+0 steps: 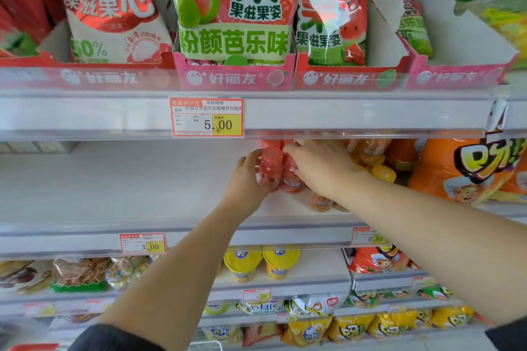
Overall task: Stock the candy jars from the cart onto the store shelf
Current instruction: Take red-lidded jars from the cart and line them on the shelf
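Observation:
Both my hands reach into the middle white shelf (128,194). My left hand (247,179) curls around a small red candy jar (270,165) with a red lid. My right hand (319,168) has its fingers round a second red jar (291,179) standing right beside the first. More red jars (271,143) stand behind them, partly hidden by the shelf edge above. Orange jars (320,202) stand under my right wrist, and yellow-orange jars (370,154) sit further right. The cart is out of view.
The upper shelf holds gummy bags (233,8) in pink display boxes, with a 5.00 price tag (207,117). Orange snack bags (467,168) stand right of the jars. The middle shelf's left half shows bare white surface. Lower shelves carry yellow cups (261,262) and snack packs.

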Tool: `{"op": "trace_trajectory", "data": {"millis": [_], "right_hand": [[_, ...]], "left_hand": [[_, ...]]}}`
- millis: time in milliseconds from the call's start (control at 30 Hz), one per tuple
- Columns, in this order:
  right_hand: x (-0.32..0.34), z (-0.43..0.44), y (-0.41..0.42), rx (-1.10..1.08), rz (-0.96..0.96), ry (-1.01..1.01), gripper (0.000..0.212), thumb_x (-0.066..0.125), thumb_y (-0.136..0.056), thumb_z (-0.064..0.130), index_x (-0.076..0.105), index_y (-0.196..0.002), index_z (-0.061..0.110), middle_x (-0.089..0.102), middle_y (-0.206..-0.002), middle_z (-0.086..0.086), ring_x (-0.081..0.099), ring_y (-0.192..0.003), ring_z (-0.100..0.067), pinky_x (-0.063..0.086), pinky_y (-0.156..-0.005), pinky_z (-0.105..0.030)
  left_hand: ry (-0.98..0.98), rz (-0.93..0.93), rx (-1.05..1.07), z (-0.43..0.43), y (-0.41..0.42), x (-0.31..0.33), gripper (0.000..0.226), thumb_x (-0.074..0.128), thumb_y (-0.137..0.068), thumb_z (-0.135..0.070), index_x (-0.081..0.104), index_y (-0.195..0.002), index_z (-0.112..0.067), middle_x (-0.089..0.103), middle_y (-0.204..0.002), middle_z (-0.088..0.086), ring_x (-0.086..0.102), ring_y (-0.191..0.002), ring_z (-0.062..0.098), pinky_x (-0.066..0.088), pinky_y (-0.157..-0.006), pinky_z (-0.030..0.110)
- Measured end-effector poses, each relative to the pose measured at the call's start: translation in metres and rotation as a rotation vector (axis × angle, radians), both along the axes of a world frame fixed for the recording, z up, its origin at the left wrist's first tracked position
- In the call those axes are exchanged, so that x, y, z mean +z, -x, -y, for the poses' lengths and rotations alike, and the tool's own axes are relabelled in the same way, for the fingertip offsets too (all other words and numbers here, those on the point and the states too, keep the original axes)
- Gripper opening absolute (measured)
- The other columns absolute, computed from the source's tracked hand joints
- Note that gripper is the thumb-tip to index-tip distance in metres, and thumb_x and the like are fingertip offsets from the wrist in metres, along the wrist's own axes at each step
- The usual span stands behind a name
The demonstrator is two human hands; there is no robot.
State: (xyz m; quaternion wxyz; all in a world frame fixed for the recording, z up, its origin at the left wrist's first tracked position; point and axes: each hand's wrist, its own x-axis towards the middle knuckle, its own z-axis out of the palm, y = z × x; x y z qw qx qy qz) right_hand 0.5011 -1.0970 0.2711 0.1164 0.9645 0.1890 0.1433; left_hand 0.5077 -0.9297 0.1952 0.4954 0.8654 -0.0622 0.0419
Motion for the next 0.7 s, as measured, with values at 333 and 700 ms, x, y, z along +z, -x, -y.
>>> {"op": "trace_trajectory", "data": {"millis": [333,700], "right_hand": [[-0.018,-0.016,0.109,0.233,-0.074,-0.225,0.029,0.065,-0.082,0.039,0.069,-0.108,0.026,0.066,-0.102,0.009,0.061,-0.097,-0.02,0.044,-0.084,-0.04],[-0.197,-0.146,0.19,0.153,-0.812,-0.232,0.021,0.052,-0.088,0.041,0.06,-0.101,0.027,0.066,-0.099,0.005,0.063,-0.097,-0.022,0.051,-0.073,-0.033]], "left_hand": [[-0.033,0.248,-0.077,-0.037,0.11,0.01,0.045,0.063,-0.091,-0.007,0.055,-0.131,-0.026,0.057,-0.118,-0.011,0.057,-0.107,-0.002,0.045,-0.092,0.015],[-0.2,-0.272,0.17,-0.233,0.26,-0.128,0.026,0.062,-0.094,-0.012,0.068,-0.114,-0.026,0.067,-0.102,-0.014,0.063,-0.091,-0.003,0.053,-0.087,0.024]]}}
